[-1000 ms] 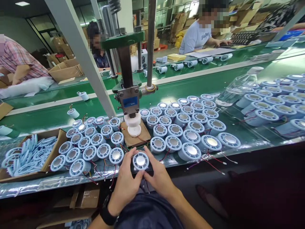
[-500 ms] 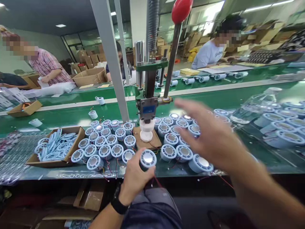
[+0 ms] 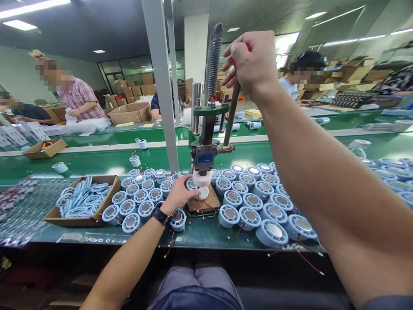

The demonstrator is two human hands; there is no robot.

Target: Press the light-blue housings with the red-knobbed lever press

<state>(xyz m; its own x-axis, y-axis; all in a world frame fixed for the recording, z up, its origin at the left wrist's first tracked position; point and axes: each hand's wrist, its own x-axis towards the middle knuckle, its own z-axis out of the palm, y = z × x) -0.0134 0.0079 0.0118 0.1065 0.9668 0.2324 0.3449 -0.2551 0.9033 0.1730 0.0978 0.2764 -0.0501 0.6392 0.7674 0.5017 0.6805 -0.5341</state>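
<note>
My left hand (image 3: pixel 177 194), with a dark band on the wrist, grips a light-blue round housing (image 3: pixel 191 184) by its side. The housing is at the hand press (image 3: pixel 205 156), beside the lower white block (image 3: pixel 203 193) and below the upper white block (image 3: pixel 202 178). Fingers and blocks hide part of it. Higher up, my right hand (image 3: pixel 256 60) is closed over the red knob of the press lever (image 3: pixel 232 114), its outer fingers somewhat loose. Thin wires trail over the brown board (image 3: pixel 211 200) under the press.
Several similar blue housings (image 3: pixel 141 196) stand left of the press, and more housings (image 3: pixel 252 200) to its right. A cardboard box (image 3: pixel 111 189) holds blue rings. A grey post (image 3: pixel 163 86) rises behind. Other people (image 3: pixel 84 95) work across the green bench (image 3: pixel 97 161).
My left hand has carried the housing from the bench's front edge forward to the press. My right hand has risen from over the right-hand housings to the lever's red knob.
</note>
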